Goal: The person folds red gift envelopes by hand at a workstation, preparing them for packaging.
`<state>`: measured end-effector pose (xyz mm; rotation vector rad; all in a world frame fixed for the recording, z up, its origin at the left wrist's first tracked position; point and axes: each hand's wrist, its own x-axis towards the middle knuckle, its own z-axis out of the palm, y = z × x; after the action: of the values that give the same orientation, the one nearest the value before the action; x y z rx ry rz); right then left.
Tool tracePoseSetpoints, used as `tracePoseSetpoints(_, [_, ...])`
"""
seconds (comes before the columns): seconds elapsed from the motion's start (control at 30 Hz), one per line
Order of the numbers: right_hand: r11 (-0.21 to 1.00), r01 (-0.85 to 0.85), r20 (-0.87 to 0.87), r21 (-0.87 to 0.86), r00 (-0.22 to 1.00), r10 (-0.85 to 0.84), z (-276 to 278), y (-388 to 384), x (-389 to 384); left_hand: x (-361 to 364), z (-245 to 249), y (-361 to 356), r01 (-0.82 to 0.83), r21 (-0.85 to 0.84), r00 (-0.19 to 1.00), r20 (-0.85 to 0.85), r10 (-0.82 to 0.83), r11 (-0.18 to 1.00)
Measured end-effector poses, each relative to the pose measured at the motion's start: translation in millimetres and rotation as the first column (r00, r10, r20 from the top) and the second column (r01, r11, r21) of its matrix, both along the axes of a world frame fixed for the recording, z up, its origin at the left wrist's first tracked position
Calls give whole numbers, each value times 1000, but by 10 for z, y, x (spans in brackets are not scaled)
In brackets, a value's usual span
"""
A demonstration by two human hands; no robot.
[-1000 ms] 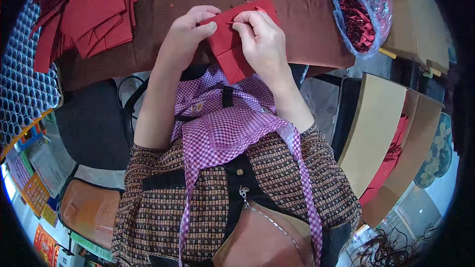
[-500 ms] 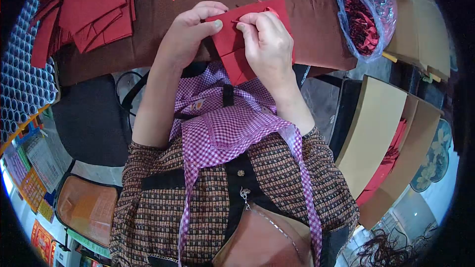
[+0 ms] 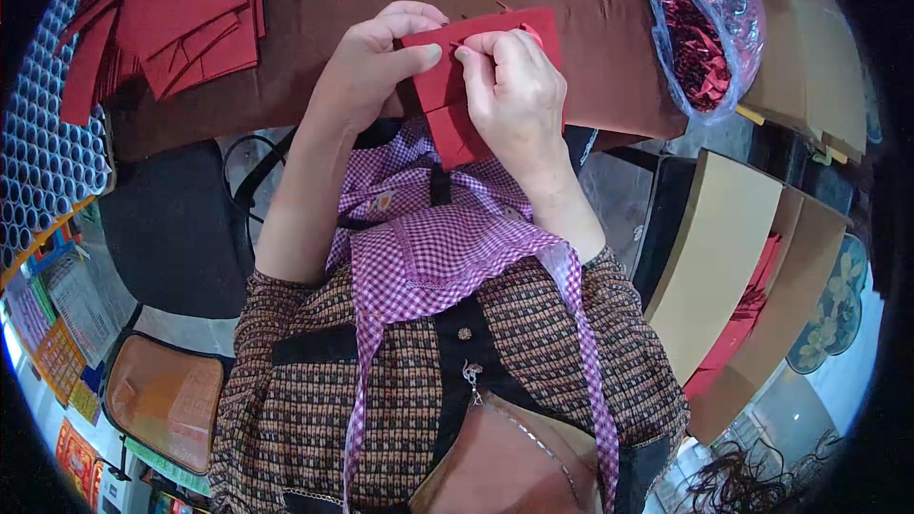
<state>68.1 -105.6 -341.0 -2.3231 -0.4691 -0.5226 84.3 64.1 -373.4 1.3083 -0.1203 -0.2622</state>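
Observation:
A folded red paper bag (image 3: 447,95) is held over the near edge of the brown table (image 3: 590,48). My left hand (image 3: 367,67) grips its left side, thumb pressed on the front. My right hand (image 3: 514,90) covers its right side, and the fingertips pinch a thin red cord (image 3: 459,42) at the bag's top edge. Part of the bag is hidden under my right hand.
A stack of flat red bags (image 3: 181,14) lies at the table's far left. A clear plastic bag of red cords (image 3: 703,29) sits at the far right. Cardboard boxes (image 3: 724,257) with red pieces stand to my right, a rack of tubes (image 3: 43,162) to my left.
Both hands and the bag have shifted slightly right and toward the table edge. The grip on the bag and the pinch on the cord stay the same.

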Motion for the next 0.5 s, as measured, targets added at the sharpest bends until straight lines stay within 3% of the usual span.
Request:
tracePoseSetpoints(0.17, [1000, -17, 46, 8, 999, 17, -10, 3, 8, 3, 15, -25, -25, 53, 998, 50, 23, 998])
tracePoseSetpoints(0.5, [1000, -6, 33, 30, 999, 5, 1, 8, -38, 2, 140, -83, -40, 57, 998, -50, 43, 998])
